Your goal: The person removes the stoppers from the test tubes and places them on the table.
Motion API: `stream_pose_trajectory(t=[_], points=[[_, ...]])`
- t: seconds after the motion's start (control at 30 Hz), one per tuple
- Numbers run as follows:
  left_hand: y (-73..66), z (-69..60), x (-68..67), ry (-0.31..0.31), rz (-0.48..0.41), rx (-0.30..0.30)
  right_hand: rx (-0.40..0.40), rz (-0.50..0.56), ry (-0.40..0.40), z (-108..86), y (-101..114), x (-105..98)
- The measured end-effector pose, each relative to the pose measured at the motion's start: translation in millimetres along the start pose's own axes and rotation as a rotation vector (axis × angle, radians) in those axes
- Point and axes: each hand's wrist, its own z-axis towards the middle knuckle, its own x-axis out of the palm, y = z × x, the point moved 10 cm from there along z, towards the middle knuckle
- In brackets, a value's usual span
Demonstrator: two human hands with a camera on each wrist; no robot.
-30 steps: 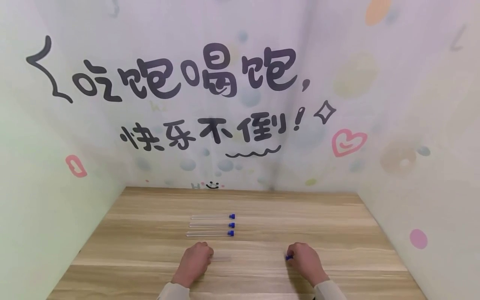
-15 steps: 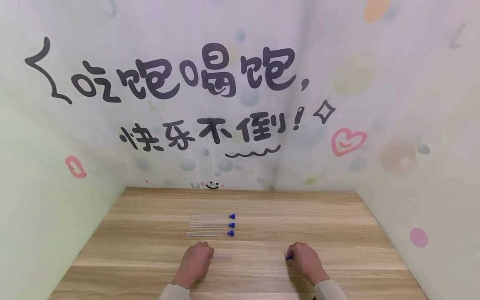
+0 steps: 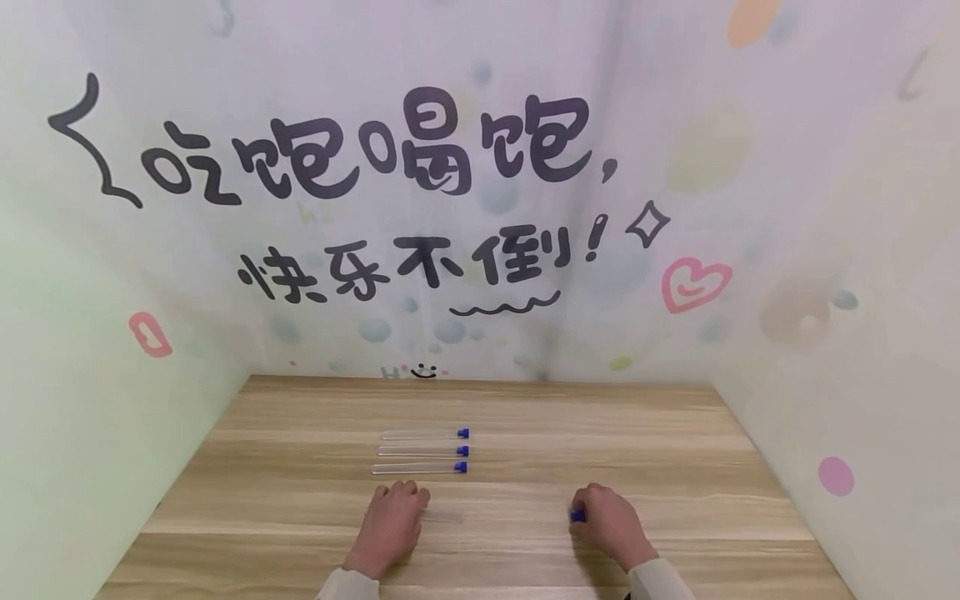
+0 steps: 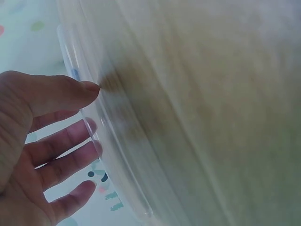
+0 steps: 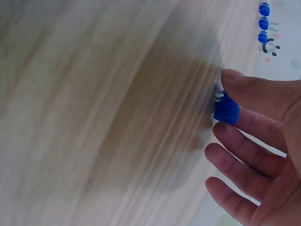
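Note:
Low over the wooden table, my left hand (image 3: 390,525) pinches a clear tube (image 3: 446,517) between thumb and index finger. In the left wrist view the tube (image 4: 118,150) runs past the thumb, and the other fingers are loosely spread behind it. To the right, with a wide gap between the hands, my right hand (image 3: 611,523) holds a small blue cap (image 3: 577,516). The right wrist view has this cap (image 5: 226,111) between thumb and index finger, its narrower ridged end toward the thumb tip. The index fingertip is partly hidden there.
Three clear tubes with blue caps (image 3: 462,451) lie parallel beyond my left hand, caps to the right. The wood-grain table (image 3: 525,425) meets a patterned back wall (image 3: 360,342) with black lettering. Pale walls stand at both sides.
The left hand's fingers have lifted and shifted very slightly. My right hand has turned a little, so slightly more of the blue cap shows. The three capped tubes stay put.

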Motion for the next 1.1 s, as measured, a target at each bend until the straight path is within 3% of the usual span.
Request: stream_pose_trajectory(t=[0.53, 1.1], points=[[7.6, -3.9, -4.0, 0.03, -0.033, -0.026, -0.012, -0.018, -0.028, 0.1, -1, 0], [9.3, -1.9, -13.1, 0.023, -0.054, -0.023, -0.044, -0.017, -0.055, 5.4, 9, -14]])
